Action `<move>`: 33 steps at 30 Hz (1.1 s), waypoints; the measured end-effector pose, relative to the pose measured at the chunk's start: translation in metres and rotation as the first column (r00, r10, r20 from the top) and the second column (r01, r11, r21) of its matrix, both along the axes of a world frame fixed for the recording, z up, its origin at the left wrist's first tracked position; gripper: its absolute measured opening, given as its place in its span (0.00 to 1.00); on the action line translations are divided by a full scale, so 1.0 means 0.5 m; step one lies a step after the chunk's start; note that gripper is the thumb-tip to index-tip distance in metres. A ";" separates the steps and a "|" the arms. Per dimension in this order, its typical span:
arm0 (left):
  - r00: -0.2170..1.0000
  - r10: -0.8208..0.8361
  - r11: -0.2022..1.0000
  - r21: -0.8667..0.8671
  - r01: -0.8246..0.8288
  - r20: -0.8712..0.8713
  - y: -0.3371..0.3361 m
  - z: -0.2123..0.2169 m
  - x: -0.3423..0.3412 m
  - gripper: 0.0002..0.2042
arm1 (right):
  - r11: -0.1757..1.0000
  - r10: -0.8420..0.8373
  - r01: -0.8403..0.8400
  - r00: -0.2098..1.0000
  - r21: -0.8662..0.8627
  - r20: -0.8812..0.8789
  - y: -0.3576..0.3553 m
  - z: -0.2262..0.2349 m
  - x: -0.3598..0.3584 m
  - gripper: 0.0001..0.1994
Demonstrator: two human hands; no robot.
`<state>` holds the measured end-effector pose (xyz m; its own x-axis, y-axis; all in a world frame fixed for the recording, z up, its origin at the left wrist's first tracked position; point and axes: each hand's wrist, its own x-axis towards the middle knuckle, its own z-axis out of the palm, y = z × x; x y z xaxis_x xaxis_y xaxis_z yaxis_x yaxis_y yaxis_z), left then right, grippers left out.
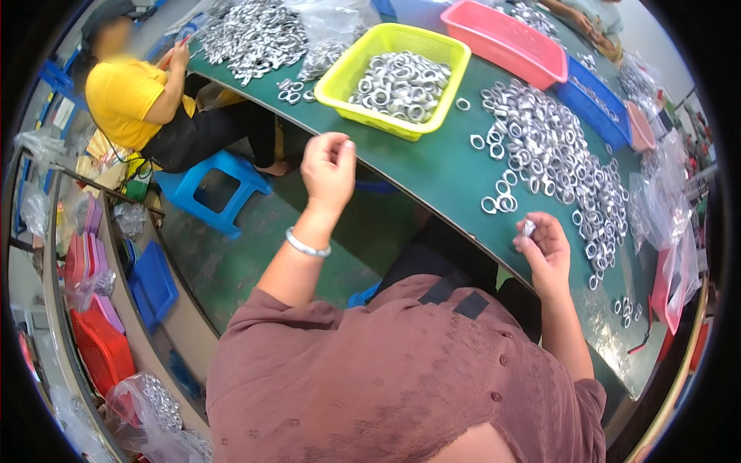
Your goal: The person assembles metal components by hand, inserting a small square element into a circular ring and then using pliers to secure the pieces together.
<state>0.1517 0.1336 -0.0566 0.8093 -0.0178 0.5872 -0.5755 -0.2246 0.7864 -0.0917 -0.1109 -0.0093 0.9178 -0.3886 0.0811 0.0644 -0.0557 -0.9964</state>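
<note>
Between the thumb and fingers of my right hand [549, 255] is a small silver metal ring [529, 228], held over the table's near edge. To its right and beyond it spreads a big heap of similar rings [540, 139]. My left hand [329, 174] is raised by the edge, short of a yellow-green basket [340, 94] that holds many rings. Its fingers are curled in against the thumb, and anything inside them is hidden. A few single rings [498, 202] lie between the heap and my right hand.
On the green table [421, 174] stand a pink basket [505, 46] and a blue tray [575, 96]. Another metal-part pile [255, 38] lies far left. A person in yellow [135, 104] sits by a blue stool [212, 189]; another person's hands [590, 31] work across the table.
</note>
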 end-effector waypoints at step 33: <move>0.948 0.260 0.774 0.548 -0.319 0.184 0.087 0.016 0.242 0.11 | 0.973 -0.225 0.213 0.961 -0.089 -0.160 0.027 -0.002 0.022 0.16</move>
